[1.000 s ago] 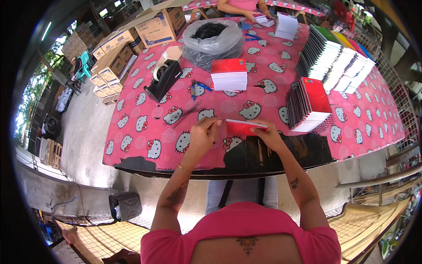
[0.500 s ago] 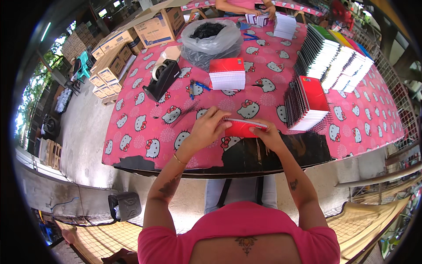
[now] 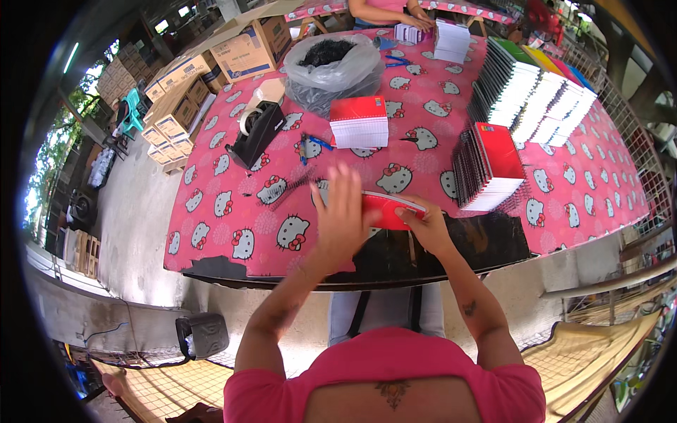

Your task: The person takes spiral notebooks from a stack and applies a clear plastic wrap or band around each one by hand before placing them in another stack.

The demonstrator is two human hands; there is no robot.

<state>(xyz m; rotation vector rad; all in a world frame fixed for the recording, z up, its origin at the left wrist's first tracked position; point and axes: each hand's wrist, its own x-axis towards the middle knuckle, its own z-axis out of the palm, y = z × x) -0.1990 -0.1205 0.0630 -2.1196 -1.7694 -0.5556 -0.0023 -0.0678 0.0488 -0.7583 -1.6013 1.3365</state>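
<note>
A red notebook (image 3: 386, 210) is held above the near part of the table by my right hand (image 3: 427, 224), its thumb on the cover and its fingers behind. My left hand (image 3: 340, 217) is raised flat at the notebook's left edge, fingers stretched and slightly blurred; the hand partly hides that edge. Left of it, loose black spiral wire (image 3: 288, 189) lies on the tablecloth. Beyond my hands stands a stack of red-covered notebooks (image 3: 360, 125) without visible coils. To the right rises a stack of red spiral-bound notebooks (image 3: 502, 158).
A black tape dispenser (image 3: 257, 135) and blue-handled tools (image 3: 315, 143) lie to the left. Behind them sits a clear plastic bag (image 3: 331, 74) of black coils. Multicoloured notebook stacks (image 3: 532, 88) stand far right. Cardboard boxes (image 3: 247, 49) and a co-worker's hands (image 3: 417, 19) are at the back.
My left hand has gone from fingers bent on the notebook's edge to flat and stretched out. My right hand keeps its hold on the notebook, which has shifted slightly.
</note>
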